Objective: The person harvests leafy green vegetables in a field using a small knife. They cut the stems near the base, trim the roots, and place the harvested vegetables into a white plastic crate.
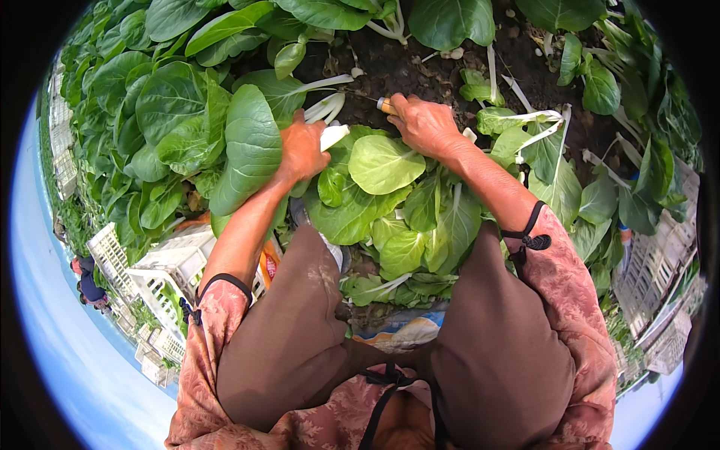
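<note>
My left hand (304, 147) grips a head of leafy greens like bok choy by its pale base. Its white stalks (326, 108) show just beyond my fingers, and one broad leaf (251, 146) droops over the wrist's left side. My right hand (423, 122) is closed around a tool with an orange-brown handle (386, 105) and a light metal collar. A thin dark blade seems to point left from it, close above the soil; its full shape is unclear. Cut greens (388, 163) lie heaped below both hands, between my knees.
Dense standing greens (169, 107) fill the left side. Dark soil (394, 73) beyond my hands holds scattered leaves and stalk ends. White plastic crates (169, 267) stand at left, with more crates (655, 270) at right. Another person (90, 281) is far off at left.
</note>
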Available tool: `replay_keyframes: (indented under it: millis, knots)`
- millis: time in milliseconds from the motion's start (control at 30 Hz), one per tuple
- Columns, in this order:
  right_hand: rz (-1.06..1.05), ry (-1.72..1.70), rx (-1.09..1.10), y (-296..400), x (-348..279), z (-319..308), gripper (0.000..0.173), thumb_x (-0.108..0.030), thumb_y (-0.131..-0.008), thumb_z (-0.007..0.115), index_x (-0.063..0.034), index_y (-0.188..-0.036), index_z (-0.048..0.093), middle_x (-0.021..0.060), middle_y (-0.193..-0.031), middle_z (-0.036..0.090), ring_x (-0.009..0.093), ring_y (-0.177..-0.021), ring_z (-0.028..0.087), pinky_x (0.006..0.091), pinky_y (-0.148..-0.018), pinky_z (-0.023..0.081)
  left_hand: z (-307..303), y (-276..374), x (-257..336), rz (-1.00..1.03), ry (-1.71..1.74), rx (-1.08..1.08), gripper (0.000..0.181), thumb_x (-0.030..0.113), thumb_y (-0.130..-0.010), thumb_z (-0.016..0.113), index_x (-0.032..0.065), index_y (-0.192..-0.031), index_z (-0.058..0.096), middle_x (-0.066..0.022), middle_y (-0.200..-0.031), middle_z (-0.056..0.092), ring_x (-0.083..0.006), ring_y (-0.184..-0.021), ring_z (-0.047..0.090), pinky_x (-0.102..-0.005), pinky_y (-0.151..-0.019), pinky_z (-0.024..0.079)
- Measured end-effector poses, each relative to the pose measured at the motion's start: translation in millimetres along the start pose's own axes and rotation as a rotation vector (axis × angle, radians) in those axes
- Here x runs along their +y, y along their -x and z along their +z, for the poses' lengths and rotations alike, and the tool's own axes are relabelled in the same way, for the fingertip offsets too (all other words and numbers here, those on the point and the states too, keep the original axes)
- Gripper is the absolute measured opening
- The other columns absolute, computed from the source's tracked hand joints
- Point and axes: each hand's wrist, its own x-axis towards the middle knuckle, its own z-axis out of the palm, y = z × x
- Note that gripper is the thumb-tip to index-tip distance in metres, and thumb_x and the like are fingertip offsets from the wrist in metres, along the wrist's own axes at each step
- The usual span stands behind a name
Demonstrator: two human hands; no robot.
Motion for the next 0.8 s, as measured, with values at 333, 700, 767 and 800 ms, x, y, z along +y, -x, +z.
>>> replay_keyframes:
  millis: [333, 700, 767, 800]
  knots:
    - [0.091, -0.101, -0.096, 24.6, -0.5, -7.5, 0.027, -0.028, -0.093, 0.057, -0.0039, -0.104, 0.052, 0.0207, -0.088, 0.066, 0.041, -0.081, 0.065, 0.0505, -0.069, 0.051, 1.4, 17.4, 7.2, 0.027, 0.094, -0.001, 0.06, 0.011, -0.066, 0.074, 0.0096, -0.125, 0.062, -0.0255, -0.134, 0.046, -0.0398, -0.101, 0.064, -0.0447, -0.091, 0.051]
    - [0.318, -1.475, 0.286, 73.1, 0.8, -65.3, 0.043, -0.023, -0.083, 0.078, -0.0021, -0.114, 0.058, 0.0008, -0.088, 0.064, 0.005, -0.054, 0.048, 0.0206, -0.047, 0.04, -88.6, 45.4, 53.9, 0.295, 1.227, -0.363, 0.058, 0.01, -0.07, 0.066, 0.0065, -0.128, 0.062, -0.0006, -0.093, 0.066, -0.0039, -0.053, 0.049, -0.0195, -0.051, 0.043]
    - [0.233, -1.679, 0.383, 67.0, -7.7, -76.2, 0.039, -0.021, -0.083, 0.077, -0.0025, -0.108, 0.053, -0.0001, -0.077, 0.057, 0.004, -0.051, 0.046, 0.0201, -0.043, 0.037, -93.0, 44.7, 66.0, 0.318, 1.378, -0.427, 0.059, 0.02, -0.071, 0.072, -0.0015, -0.125, 0.059, -0.0034, -0.093, 0.066, -0.0059, -0.052, 0.051, -0.0205, -0.05, 0.044]
    - [0.228, -1.726, 0.364, 68.0, -8.0, -81.4, 0.038, -0.02, -0.083, 0.077, -0.003, -0.106, 0.053, -0.0006, -0.074, 0.055, 0.004, -0.05, 0.046, 0.0203, -0.043, 0.037, -92.1, 43.9, 73.0, 0.312, 1.467, -0.456, 0.058, 0.021, -0.072, 0.073, -0.0021, -0.124, 0.059, -0.0042, -0.094, 0.066, -0.0063, -0.051, 0.051, -0.0205, -0.049, 0.044]
